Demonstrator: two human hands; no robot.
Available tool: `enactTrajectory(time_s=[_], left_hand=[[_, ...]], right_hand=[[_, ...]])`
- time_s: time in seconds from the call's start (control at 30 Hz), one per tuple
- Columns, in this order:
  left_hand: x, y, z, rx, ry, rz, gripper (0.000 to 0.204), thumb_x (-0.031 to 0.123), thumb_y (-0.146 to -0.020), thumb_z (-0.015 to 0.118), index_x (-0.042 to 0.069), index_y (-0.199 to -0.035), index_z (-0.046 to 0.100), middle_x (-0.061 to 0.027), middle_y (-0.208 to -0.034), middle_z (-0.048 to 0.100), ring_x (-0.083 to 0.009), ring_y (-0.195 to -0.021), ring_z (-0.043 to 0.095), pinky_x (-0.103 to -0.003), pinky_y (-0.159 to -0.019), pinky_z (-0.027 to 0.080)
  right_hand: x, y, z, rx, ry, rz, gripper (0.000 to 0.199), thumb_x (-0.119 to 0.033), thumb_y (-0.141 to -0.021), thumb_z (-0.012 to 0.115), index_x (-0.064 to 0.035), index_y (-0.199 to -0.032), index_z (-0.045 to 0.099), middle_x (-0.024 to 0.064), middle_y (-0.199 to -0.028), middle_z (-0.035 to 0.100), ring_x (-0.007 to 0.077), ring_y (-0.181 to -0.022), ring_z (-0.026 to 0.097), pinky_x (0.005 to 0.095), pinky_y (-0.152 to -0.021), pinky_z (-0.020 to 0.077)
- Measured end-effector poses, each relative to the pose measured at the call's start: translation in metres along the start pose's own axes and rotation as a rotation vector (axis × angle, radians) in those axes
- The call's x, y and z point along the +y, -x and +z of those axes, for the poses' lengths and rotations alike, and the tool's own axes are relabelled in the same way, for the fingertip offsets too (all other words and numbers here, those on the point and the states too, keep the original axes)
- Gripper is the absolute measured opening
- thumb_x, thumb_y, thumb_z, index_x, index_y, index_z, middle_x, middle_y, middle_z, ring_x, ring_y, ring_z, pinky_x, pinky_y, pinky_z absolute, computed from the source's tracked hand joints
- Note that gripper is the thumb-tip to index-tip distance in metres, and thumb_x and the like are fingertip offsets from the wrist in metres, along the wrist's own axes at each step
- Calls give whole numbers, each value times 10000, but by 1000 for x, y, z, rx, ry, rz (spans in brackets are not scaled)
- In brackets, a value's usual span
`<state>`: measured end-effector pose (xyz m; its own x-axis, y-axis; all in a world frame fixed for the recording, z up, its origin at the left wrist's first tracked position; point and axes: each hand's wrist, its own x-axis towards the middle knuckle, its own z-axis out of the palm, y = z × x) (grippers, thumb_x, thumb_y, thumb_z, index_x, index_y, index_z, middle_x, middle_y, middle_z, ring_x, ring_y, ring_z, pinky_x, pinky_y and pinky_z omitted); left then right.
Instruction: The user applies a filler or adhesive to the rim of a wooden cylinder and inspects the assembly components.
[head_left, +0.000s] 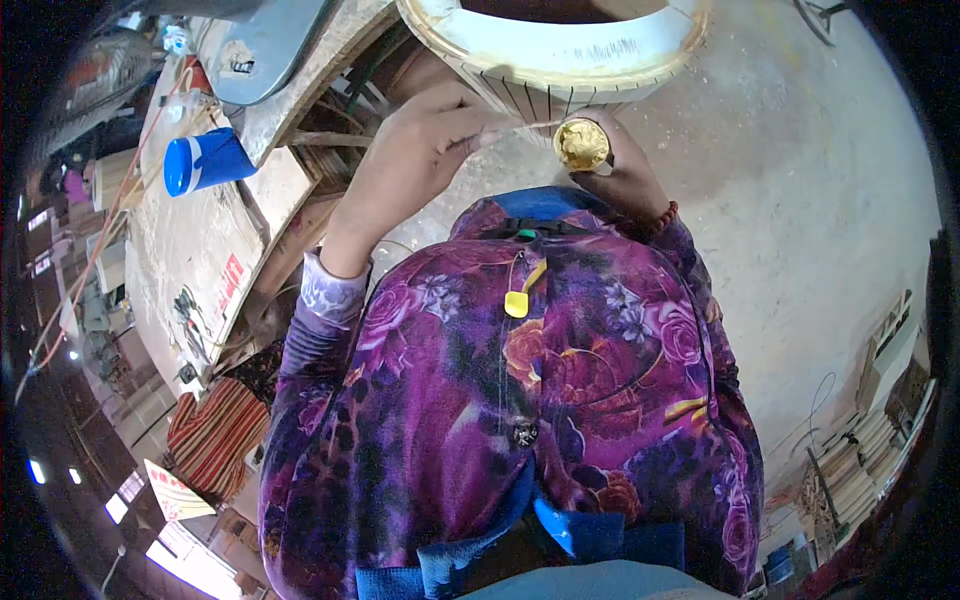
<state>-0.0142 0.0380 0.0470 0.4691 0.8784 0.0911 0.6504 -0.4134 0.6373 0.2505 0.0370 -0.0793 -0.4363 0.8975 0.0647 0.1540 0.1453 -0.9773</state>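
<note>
My right hand (625, 165) is wrapped round a small round cup (582, 145) of gold, paste-like stuff. My left hand (430, 140) is closed in a pinch on a thin stick (525, 125) that reaches toward the cup's rim. Whether the stick's tip is a brush or a plain end, I cannot tell. Just beyond both hands stands a large white rounded piece (570, 62) with a gold-coloured edge and dark upright lines on its side. Its middle is a dark opening.
To my left is a worn wooden table (190, 240) bearing a blue cylindrical container (210, 162) with a white band. A grey rounded panel (262, 55) lies farther back. Red-striped cloth (215, 435) is at the lower left; long boards (860, 470) lie at the lower right.
</note>
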Motion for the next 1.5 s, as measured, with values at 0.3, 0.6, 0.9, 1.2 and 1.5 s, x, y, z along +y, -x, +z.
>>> enactTrajectory(time_s=[0.3,0.6,0.9,1.2,1.5], left_hand=[[6,-13,27,216,-311,45,318,27,-856,662,154,-1132,757,-79,-1019,676,-318,-928,658,-431,-808,562],[7,-24,27,247,-311,-8,300,41,-856,678,153,-1123,758,-82,-1017,681,-317,-963,664,-428,-822,562],[13,-32,23,177,-346,18,339,68,-850,741,155,-1178,750,-121,-1003,667,-328,-937,651,-406,-797,544],[12,-36,32,219,-338,37,249,98,-885,705,167,-1115,771,-91,-987,675,-330,-901,660,-432,-789,551],[4,-22,16,155,-84,-55,213,101,-887,730,144,-1091,770,-89,-990,685,-324,-927,657,-431,-794,550]], right_hand=[[-3,-1,-3,2,36,48,582,-76,-754,771,-46,-1297,565,126,-1209,627,264,-1145,607,363,-1006,474],[5,1,-1,53,-17,86,615,-81,-709,771,-50,-1291,573,150,-1213,629,315,-1161,615,388,-1017,475],[10,0,-1,53,-3,90,638,-80,-700,772,-56,-1305,569,147,-1217,632,313,-1168,615,388,-1022,476],[13,1,-6,49,-32,104,605,-112,-716,763,-60,-1290,580,144,-1207,633,308,-1165,613,389,-1017,473],[14,2,-9,64,-47,94,569,-107,-714,755,-53,-1256,594,145,-1180,630,315,-1134,608,393,-1011,471]])
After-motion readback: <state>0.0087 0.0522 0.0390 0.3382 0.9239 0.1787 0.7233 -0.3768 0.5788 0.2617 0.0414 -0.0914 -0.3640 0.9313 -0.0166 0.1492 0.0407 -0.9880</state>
